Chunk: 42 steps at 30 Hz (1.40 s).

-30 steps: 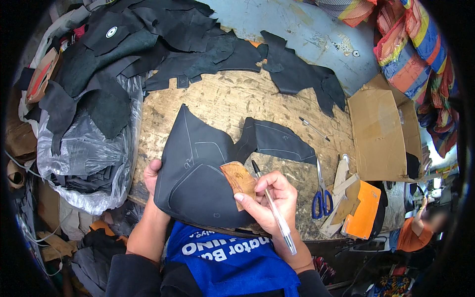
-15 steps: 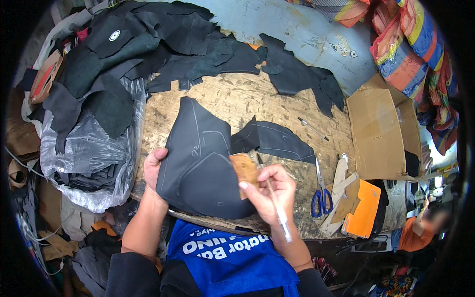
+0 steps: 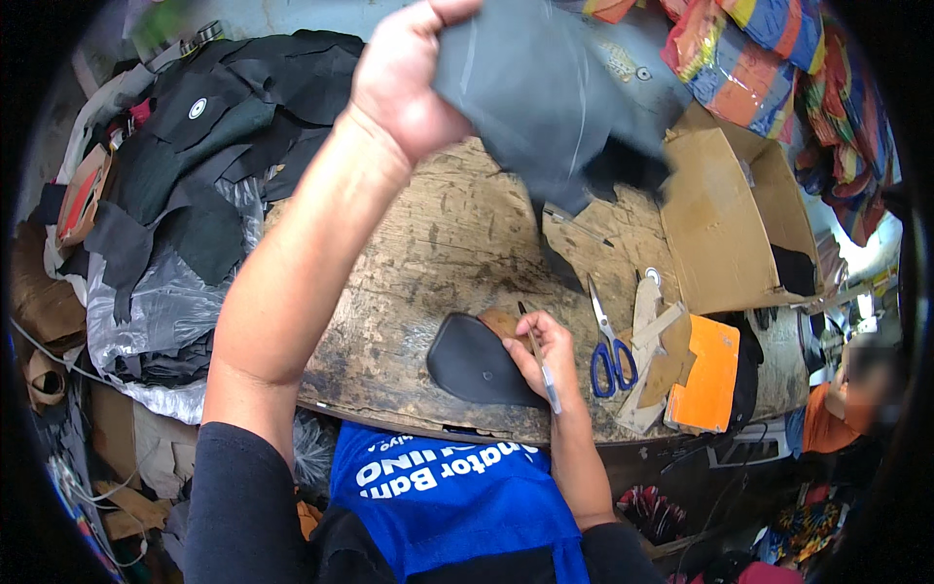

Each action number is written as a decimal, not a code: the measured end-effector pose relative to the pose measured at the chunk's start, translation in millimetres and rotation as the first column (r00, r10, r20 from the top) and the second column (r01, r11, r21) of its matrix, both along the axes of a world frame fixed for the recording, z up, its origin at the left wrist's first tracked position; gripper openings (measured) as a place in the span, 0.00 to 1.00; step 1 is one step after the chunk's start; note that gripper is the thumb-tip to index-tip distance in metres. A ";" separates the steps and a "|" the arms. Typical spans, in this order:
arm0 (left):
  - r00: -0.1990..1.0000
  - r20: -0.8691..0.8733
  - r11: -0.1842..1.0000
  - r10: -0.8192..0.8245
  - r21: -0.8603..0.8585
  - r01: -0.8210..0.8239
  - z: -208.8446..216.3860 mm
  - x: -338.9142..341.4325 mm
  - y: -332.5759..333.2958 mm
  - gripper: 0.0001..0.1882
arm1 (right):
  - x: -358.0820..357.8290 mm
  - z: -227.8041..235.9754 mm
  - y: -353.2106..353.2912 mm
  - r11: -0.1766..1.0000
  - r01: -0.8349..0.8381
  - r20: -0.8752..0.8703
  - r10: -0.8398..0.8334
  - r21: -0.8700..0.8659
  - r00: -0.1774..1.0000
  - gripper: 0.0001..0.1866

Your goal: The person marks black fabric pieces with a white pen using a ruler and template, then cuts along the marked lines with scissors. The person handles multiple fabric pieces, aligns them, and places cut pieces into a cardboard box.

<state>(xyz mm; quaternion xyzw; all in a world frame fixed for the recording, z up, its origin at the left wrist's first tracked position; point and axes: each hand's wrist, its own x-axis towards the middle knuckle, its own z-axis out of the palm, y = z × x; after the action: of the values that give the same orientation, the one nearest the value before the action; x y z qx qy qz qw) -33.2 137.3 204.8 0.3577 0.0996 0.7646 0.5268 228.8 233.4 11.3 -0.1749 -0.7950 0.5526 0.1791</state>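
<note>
My left hand [image 3: 413, 83] is raised over the far part of the table, closed on the edge of a large black leather piece [image 3: 530, 92]. The piece is blurred and carries pale drawn lines. Near the front edge, my right hand [image 3: 545, 355] keeps a pen [image 3: 550, 382] between its fingers. Its thumb and fingertips are also at a small brown flat piece [image 3: 498, 321], partly hidden. Beside that hand, a smooth black rounded piece [image 3: 472, 362] lies at the table's front edge, its right end reaching the wrist.
Blue-handled scissors [image 3: 611, 355] lie right of my right hand, beside brown templates [image 3: 647, 331] and an orange sheet [image 3: 707, 375]. An open cardboard box [image 3: 715, 209] stands at the right. Black leather scraps [image 3: 243, 107] and a plastic bag [image 3: 146, 292] fill the left. Another pen [image 3: 584, 229] lies farther back.
My left hand has swung up and away, lifting the marked leather off the rounded black piece. My right hand has stayed nearly in place with the pen.
</note>
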 end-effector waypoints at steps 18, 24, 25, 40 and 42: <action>-0.543 -0.840 -0.067 -0.004 0.542 -0.838 -175.7 37.2 -153.0 0.25 | -42.6 -37.7 -12.6 0.988 0.111 -0.184 -0.130 -0.107 0.974 0.06; -0.135 -0.981 0.547 0.140 0.190 -0.815 -186.5 180.1 -127.4 0.07 | -35.2 -19.4 -2.8 0.938 -0.178 -0.272 0.096 -0.296 0.957 0.02; -0.085 -0.987 0.577 0.135 0.148 -0.803 -187.0 193.8 -124.5 0.06 | -39.4 -18.0 -5.3 0.974 -0.163 -0.210 0.129 -0.155 0.969 0.04; -0.377 -0.893 0.489 -0.246 0.221 -0.844 -223.4 197.3 -77.4 0.39 | -31.4 -1.0 -17.6 0.943 -0.025 -0.174 -0.035 -0.333 0.984 0.07; -0.359 -0.901 0.480 -0.243 0.210 -0.852 -224.0 197.5 -77.9 0.39 | -42.6 -4.5 -31.7 0.938 -0.115 -0.155 0.066 -0.328 0.986 0.08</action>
<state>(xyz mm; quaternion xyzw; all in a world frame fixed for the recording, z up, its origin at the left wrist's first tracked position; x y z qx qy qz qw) 164.3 59.4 -19.1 0.4944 0.8427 0.2125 0.0137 186.1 201.7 6.7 -0.1263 -0.6817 0.6985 0.1771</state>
